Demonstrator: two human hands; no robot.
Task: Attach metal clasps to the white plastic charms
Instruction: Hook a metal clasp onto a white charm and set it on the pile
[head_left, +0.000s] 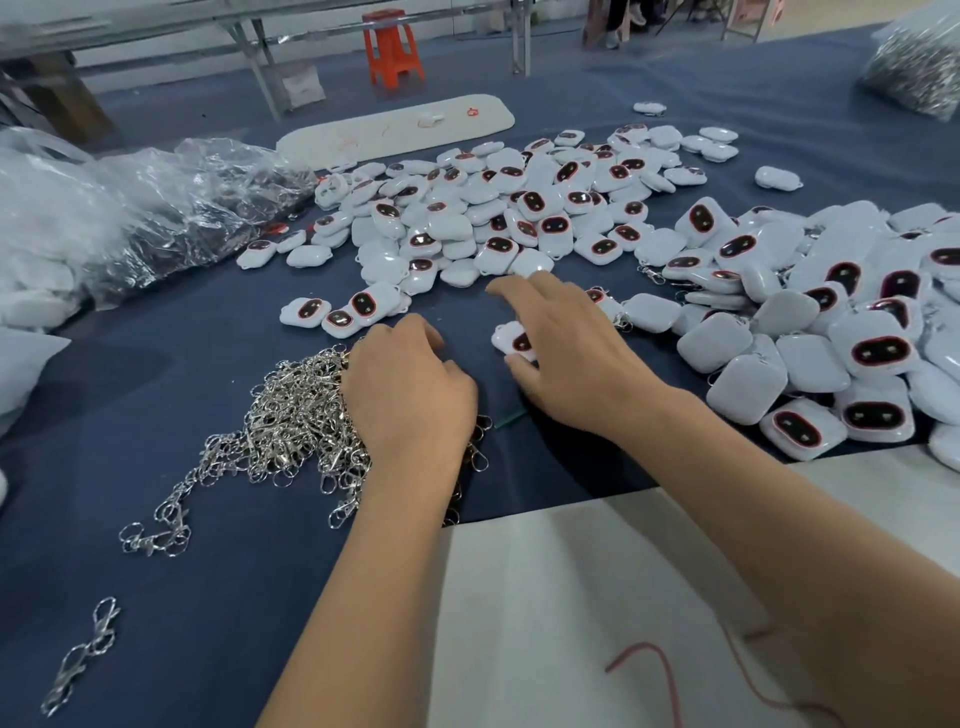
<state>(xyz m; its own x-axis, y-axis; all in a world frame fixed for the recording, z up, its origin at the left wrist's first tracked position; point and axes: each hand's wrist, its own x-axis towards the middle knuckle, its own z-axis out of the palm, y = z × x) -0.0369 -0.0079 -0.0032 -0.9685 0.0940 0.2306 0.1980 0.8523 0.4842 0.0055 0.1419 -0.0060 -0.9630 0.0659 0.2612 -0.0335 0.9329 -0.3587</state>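
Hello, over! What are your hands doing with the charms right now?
Left hand on clasp pile, fingers hidden. Right hand spread over one white charm. Nothing blocking.

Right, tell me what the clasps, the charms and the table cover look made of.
Clasps: silvery metal, polished, with bright glints. Charms: glossy white plastic with sheen, and dark red-rimmed ovals of unclear material. Table cover: matte blue, probably cloth; its weave is not visible.
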